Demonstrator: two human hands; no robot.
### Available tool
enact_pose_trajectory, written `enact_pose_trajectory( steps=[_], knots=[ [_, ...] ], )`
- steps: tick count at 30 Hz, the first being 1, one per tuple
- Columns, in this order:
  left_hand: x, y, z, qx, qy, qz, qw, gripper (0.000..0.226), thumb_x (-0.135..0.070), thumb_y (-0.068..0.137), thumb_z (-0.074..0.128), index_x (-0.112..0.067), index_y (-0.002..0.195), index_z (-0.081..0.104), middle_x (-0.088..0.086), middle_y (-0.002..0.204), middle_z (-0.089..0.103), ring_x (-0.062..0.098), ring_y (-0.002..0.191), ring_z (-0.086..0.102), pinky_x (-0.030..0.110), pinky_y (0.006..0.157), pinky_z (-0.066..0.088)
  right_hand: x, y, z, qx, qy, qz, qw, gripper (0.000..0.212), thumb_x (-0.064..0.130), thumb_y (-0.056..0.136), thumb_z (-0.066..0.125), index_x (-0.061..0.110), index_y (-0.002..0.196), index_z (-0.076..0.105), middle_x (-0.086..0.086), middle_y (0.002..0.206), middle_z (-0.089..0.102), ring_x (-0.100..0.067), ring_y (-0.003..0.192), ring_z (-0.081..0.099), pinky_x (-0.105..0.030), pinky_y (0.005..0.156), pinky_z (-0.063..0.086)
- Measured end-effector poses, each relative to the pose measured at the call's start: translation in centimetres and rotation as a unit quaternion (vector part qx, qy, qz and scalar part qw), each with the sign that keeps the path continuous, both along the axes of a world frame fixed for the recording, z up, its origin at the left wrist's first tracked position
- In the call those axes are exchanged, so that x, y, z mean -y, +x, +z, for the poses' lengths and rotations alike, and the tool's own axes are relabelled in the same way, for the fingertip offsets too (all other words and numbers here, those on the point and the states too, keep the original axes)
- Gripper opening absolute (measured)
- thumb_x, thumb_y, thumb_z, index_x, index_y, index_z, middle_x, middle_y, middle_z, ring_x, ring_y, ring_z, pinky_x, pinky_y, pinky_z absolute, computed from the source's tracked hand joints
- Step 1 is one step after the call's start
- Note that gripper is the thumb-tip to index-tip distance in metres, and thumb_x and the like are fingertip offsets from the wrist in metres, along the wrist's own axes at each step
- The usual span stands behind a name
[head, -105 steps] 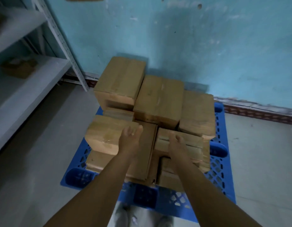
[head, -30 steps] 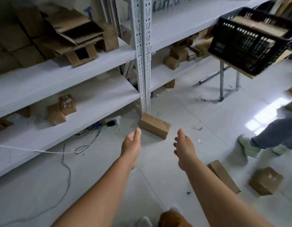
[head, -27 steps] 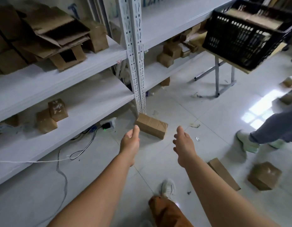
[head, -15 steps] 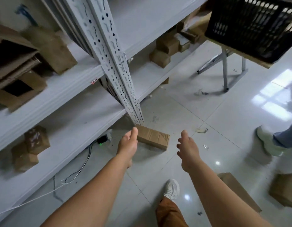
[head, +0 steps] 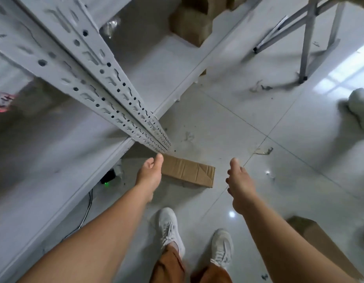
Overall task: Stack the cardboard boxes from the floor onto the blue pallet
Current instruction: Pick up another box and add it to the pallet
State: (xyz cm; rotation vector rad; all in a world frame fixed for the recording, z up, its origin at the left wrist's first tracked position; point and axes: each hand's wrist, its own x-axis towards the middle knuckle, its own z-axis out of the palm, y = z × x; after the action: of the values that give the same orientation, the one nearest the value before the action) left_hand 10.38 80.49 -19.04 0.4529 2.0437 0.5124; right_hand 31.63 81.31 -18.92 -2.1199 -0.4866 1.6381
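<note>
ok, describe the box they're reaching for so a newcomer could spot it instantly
Find the white perforated shelf upright running down to the tiled floor. At its foot lies a long, flat cardboard box, between the left hand and right hand. Unlike the box at lower right, it lies beside the upright.
</note>
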Motion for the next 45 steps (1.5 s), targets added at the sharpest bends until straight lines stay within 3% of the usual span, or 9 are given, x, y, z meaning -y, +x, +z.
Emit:
enact_pose_trajectory(
  steps=[4,8,12,18,24,27,32,40,45],
  knots=[
    [-2.0,-1.6,-7.2,-0.004,-0.024,-0.034,0.999,0.06,-0.053,0.097,0.039,-0.017,0.145,0.039,0.002,0.145,0.047,0.022,0.13,0.044,0.028,0.091,0.03,-1.3,-1.2,-7.2,0.03,-0.026,-0.005,0.999,0.055,0.053,0.096,0.033,0.012,0.13,0.047,-0.006,0.125,0.052,-0.026,0.113,0.051,-0.043,0.095,0.042],
    [-3.2,-3.8,-14.3,-0.027,-0.039,-0.077,0.996,0.064,-0.054,0.096,0.04,-0.014,0.146,0.036,0.007,0.147,0.046,0.025,0.132,0.044,0.031,0.101,0.033,-1.8,-2.6,-14.4,0.025,-0.04,-0.003,0.999,0.057,0.059,0.093,0.032,0.015,0.126,0.047,0.0,0.096,0.049,-0.018,0.083,0.047,-0.034,0.07,0.042],
    [-4.2,-5.4,-20.3,-0.065,-0.076,-0.113,0.989,0.073,-0.059,0.094,0.04,-0.016,0.151,0.027,0.008,0.153,0.037,0.029,0.137,0.038,0.039,0.111,0.031,-2.0,-4.0,-20.3,0.032,-0.056,0.002,0.998,0.062,0.054,0.096,0.033,0.013,0.142,0.039,-0.011,0.138,0.046,-0.028,0.118,0.047,-0.041,0.098,0.038],
    [-6.0,-5.8,-26.5,-0.095,-0.072,-0.131,0.984,0.067,-0.055,0.094,0.042,-0.009,0.143,0.041,0.014,0.144,0.047,0.03,0.129,0.046,0.035,0.102,0.036,-2.9,-4.5,-27.4,0.053,-0.081,0.008,0.995,0.069,0.055,0.094,0.036,0.017,0.15,0.025,-0.013,0.148,0.038,-0.032,0.132,0.038,-0.045,0.103,0.034],
    [-6.3,-6.7,-30.3,-0.081,-0.073,-0.089,0.99,0.073,-0.059,0.091,0.047,-0.014,0.147,0.034,0.01,0.148,0.042,0.029,0.133,0.042,0.038,0.107,0.034,-2.9,-4.4,-32.2,0.047,-0.122,-0.007,0.991,0.069,0.059,0.091,0.033,0.017,0.146,0.033,-0.012,0.14,0.044,-0.033,0.122,0.044,-0.043,0.093,0.039],
    [-5.6,-6.3,-30.7,-0.089,-0.067,-0.058,0.992,0.068,-0.057,0.091,0.049,-0.014,0.142,0.038,0.01,0.142,0.047,0.029,0.127,0.046,0.035,0.101,0.037,-2.4,-4.2,-33.4,0.039,-0.129,-0.023,0.991,0.067,0.061,0.089,0.032,0.018,0.14,0.04,-0.013,0.132,0.049,-0.032,0.114,0.048,-0.044,0.088,0.044],
    [-3.7,-4.6,-28.3,-0.091,-0.052,-0.009,0.994,0.058,-0.052,0.092,0.052,-0.013,0.134,0.043,0.004,0.13,0.053,0.027,0.117,0.051,0.029,0.092,0.039,-0.9,-2.7,-31.6,0.057,-0.112,-0.026,0.992,0.06,0.058,0.09,0.034,0.018,0.132,0.046,-0.013,0.124,0.052,-0.03,0.109,0.05,-0.043,0.084,0.044],
    [-3.6,0.7,-18.3,-0.082,-0.008,0.013,0.997,0.066,-0.062,0.083,0.055,-0.015,0.129,0.049,0.011,0.132,0.054,0.034,0.117,0.052,0.047,0.101,0.043,-0.3,2.2,-20.1,0.081,-0.066,-0.054,0.993,0.06,0.056,0.09,0.034,0.016,0.134,0.045,-0.015,0.125,0.052,-0.03,0.102,0.049,-0.033,0.063,0.039],
    [-4.2,4.8,-9.3,-0.072,0.019,-0.004,0.997,0.068,-0.057,0.086,0.055,-0.019,0.141,0.042,0.01,0.143,0.043,0.034,0.127,0.044,0.047,0.106,0.039,0.5,5.8,-10.4,0.076,-0.031,-0.1,0.992,0.055,0.053,0.093,0.036,0.02,0.137,0.043,-0.011,0.126,0.049,-0.029,0.107,0.048,-0.039,0.074,0.043]
  ],
)
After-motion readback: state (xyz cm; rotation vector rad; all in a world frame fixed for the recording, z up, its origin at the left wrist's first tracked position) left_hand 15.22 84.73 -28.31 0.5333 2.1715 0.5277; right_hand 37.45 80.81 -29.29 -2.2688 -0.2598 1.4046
